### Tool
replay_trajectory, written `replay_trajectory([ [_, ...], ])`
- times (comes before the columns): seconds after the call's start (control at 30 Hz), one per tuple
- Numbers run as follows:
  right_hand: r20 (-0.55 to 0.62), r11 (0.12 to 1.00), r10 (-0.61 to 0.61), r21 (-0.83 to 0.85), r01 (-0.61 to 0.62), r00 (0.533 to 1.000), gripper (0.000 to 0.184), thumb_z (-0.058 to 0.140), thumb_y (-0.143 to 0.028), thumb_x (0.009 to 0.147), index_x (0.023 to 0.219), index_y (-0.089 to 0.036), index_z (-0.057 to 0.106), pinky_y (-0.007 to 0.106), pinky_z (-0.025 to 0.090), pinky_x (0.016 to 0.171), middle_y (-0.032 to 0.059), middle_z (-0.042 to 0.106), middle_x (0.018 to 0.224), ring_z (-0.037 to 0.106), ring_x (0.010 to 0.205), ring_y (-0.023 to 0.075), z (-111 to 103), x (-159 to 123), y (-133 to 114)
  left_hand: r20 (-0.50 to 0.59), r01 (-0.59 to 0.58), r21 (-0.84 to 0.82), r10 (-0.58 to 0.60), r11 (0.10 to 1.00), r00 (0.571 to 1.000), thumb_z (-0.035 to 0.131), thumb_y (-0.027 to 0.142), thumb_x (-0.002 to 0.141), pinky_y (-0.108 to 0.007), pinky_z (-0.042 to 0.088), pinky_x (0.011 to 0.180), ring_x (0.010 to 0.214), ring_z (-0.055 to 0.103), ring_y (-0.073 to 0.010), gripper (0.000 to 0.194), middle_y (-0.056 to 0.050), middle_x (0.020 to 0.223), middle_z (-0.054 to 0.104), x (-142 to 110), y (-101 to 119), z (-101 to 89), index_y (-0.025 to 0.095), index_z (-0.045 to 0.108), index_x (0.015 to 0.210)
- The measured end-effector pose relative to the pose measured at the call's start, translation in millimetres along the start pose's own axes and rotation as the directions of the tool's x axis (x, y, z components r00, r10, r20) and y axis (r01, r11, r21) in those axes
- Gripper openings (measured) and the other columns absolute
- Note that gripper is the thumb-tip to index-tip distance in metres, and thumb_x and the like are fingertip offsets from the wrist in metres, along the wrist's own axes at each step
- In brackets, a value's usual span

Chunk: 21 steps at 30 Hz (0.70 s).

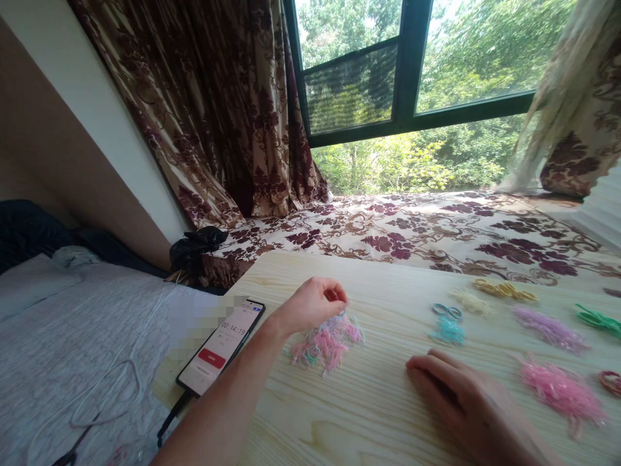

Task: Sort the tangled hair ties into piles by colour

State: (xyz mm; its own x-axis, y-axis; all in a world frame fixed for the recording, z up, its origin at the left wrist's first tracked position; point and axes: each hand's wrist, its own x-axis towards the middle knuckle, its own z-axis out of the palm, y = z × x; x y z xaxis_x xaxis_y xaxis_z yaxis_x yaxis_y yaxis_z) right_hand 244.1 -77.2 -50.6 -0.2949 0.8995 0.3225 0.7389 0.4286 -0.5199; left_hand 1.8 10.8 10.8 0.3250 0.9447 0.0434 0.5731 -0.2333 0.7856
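Note:
A mixed heap of small elastic bands (326, 342), mostly pink, lies on the pale wooden table (369, 414). My left hand (310, 304) hovers right over the heap, fingers pinched together on a band or two that I cannot make out clearly. My right hand (460, 396) rests flat on the tabletop to the right of the heap, fingers stretched toward it, holding nothing. Sorted little piles lie further right: teal bands (447, 330), blue bands (447, 311), cream bands (469, 301), yellow bands (504, 290), purple bands (550, 329), green bands (599, 319) and pink bands (563, 391).
A phone (220, 346) showing a running timer lies at the table's left edge with a cable (169, 421) plugged in. Left of the table is a bed with a white cover (72, 336). Behind it, a flowered window seat (412, 233), curtains and a window.

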Motion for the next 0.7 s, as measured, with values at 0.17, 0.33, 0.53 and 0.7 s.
replay_trajectory([
  [0.17,-0.015,1.0,-0.012,0.009,0.012,1.0,0.033,0.038,-0.037,0.094,0.08,-0.026,0.066,0.027,0.046,0.055,0.0015,0.065,0.072,0.064,0.061,0.0161,0.6,-0.3,0.7,-0.005,0.106,0.019,-0.106,0.994,0.994,0.05,0.019,0.073,-0.02,0.034,0.05,0.055,0.049,-0.0097,0.025,0.0,0.069,0.065,-0.9,4.8,-2.2,0.015,0.073,0.082],
  [0.33,-0.004,1.0,-0.005,0.002,0.005,1.0,0.032,0.038,-0.036,0.094,0.081,-0.025,0.066,0.027,0.046,0.056,0.0009,0.065,0.072,0.064,0.062,0.0158,-0.7,-0.2,-0.3,-0.012,0.107,-0.026,-0.107,0.994,0.994,0.055,0.019,0.072,-0.019,0.035,0.051,0.057,0.049,-0.0083,0.023,0.0,0.075,0.066,-2.4,7.2,-3.9,0.015,0.073,0.086],
  [0.53,0.024,1.0,0.008,-0.008,-0.008,1.0,0.034,0.037,-0.037,0.094,0.081,-0.025,0.065,0.027,0.045,0.057,0.0019,0.064,0.073,0.064,0.063,0.0168,-1.6,-0.4,-0.6,-0.036,0.038,-0.206,-0.046,0.978,0.998,0.062,0.016,0.066,-0.018,0.037,0.054,0.06,0.051,-0.0085,0.006,0.004,0.063,0.057,2.9,-1.4,-0.7,0.015,0.063,0.072],
  [0.7,0.066,1.0,0.004,-0.016,-0.003,0.998,0.033,0.038,-0.037,0.094,0.082,-0.025,0.065,0.027,0.046,0.058,0.0022,0.065,0.075,0.064,0.065,0.0167,-2.7,0.3,1.3,0.033,0.095,-0.281,-0.09,0.955,0.995,0.063,0.017,0.067,-0.019,0.037,0.056,0.062,0.053,-0.0084,0.009,0.001,0.069,0.063,2.3,-0.9,-1.5,0.013,0.068,0.074],
])
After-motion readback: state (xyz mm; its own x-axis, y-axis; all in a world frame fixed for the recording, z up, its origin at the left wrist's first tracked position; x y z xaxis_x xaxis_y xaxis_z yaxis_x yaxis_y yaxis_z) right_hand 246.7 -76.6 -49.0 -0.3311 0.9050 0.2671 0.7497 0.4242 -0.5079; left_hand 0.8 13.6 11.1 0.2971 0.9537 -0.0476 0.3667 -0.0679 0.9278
